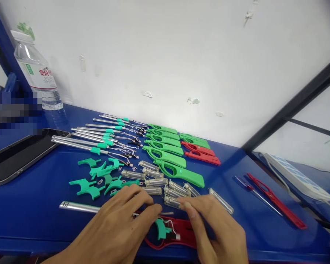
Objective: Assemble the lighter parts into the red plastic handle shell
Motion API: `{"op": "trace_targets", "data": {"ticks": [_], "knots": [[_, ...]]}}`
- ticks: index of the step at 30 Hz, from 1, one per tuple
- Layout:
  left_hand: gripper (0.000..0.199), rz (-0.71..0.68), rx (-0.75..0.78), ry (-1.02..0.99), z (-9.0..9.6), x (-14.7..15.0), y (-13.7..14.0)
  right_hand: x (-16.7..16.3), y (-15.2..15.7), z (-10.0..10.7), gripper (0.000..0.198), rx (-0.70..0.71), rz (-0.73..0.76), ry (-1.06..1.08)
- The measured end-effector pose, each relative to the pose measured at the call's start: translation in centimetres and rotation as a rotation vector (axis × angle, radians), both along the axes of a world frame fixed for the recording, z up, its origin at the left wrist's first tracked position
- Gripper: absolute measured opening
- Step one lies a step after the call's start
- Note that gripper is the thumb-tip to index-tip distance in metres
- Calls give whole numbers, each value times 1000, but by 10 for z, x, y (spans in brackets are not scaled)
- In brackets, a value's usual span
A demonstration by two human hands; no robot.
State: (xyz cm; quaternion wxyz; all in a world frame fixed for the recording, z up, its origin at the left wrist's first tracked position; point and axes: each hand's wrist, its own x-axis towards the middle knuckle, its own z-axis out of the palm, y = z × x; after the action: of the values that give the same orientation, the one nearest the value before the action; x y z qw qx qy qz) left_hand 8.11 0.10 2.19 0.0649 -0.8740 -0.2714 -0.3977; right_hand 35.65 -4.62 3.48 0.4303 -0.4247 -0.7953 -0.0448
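Observation:
A red lighter shell half (185,231) lies near the table's front edge, a teal trigger (161,229) and white wires inside it. My left hand (123,220) is closed over the shell's left end, fingers curled; what lies under its fingertips is partly hidden. From beneath that hand a silver metal tube (78,206) sticks out to the left. My right hand (216,223) is above the shell's right part, thumb and forefinger pinching the end of a clear fuel tank (171,201). More clear tanks (156,182) lie just beyond both hands.
Loose teal triggers (92,190) lie left of the tanks. Behind are several metal tubes with wires (79,146), green shell halves (181,173) and red ones (203,157). A screwdriver (264,197) and another red shell half (280,205) lie right; a phone (24,154) and bottle (38,73) left.

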Motion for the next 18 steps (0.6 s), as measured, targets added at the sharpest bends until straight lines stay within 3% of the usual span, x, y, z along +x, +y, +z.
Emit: {"op": "trace_targets", "data": {"ticks": [5,10,18], "knots": [[39,21,33,-16,10,-5,5,8,13,7,19,9,-36,-83],[46,7,-40,-17,7,-18,12,3,22,13,50,-33,-36,-208],[47,19,-103,107,2,-24,26,3,31,13,48,-28,10,-273]]}}
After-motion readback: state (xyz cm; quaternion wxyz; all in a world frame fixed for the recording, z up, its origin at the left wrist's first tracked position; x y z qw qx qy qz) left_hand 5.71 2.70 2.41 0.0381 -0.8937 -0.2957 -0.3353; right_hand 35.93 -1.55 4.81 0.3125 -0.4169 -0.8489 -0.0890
